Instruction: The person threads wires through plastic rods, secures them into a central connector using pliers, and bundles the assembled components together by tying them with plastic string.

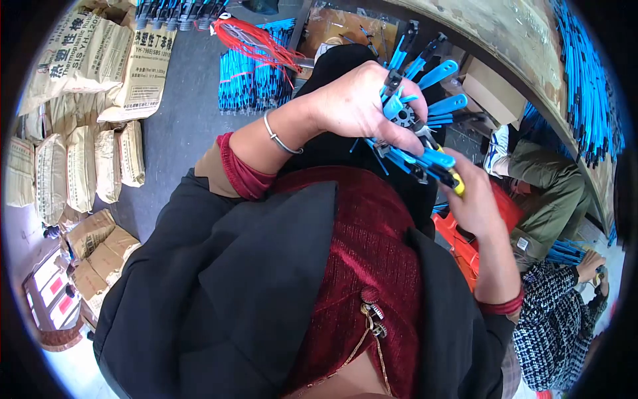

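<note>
My left hand (372, 100), with a bangle on the wrist, is closed around a blue and black part (404, 114) with several arms sticking out from a round black hub. My right hand (470, 183) grips a yellow-handled tool (458, 185) just below and to the right of the part. The tool's dark end reaches up to the blue and black arms; its tip is partly hidden among them. Both hands are close together in front of my dark-clothed knees.
Bundles of blue rods (252, 80) lie on the floor with red straps (256, 41). Sacks (136, 63) stand at left. A wooden table edge (518, 56) runs along the upper right, with more blue rods (591, 86). Other people (551, 319) sit at right.
</note>
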### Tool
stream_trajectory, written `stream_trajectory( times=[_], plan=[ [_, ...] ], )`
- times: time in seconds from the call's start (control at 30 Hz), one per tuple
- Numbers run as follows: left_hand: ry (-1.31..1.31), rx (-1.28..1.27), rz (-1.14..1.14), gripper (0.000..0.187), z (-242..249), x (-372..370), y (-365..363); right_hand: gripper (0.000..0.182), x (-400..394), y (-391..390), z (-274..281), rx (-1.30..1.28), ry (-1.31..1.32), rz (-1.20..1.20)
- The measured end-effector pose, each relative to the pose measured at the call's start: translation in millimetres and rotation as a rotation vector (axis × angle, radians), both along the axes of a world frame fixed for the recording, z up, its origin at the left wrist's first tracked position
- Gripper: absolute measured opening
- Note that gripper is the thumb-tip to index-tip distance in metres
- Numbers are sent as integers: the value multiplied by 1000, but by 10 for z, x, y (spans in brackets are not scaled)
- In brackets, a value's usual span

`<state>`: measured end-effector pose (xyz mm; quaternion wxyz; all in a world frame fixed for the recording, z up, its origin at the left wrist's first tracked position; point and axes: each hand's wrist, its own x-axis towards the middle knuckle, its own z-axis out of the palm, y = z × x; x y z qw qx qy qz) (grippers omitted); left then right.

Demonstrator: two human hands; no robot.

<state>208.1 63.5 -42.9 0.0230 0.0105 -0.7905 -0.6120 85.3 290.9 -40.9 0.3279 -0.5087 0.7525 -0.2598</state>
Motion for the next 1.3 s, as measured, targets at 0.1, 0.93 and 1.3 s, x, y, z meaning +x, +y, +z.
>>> stream_trajectory(
  times=[0.1, 0.93, 1.3],
  plan=[
    [-24, 64, 43, 31, -22, 32, -27, 34, 128, -66, -212, -47, -18, -58],
    [-7, 59, 358, 19, 526, 175, -222, 26, -394, -37, 574, -153, 13, -462],
    [44, -31, 712, 27, 2910, 815, -1500, 39, -887, -289, 809, -255, 352, -294]
  ],
)
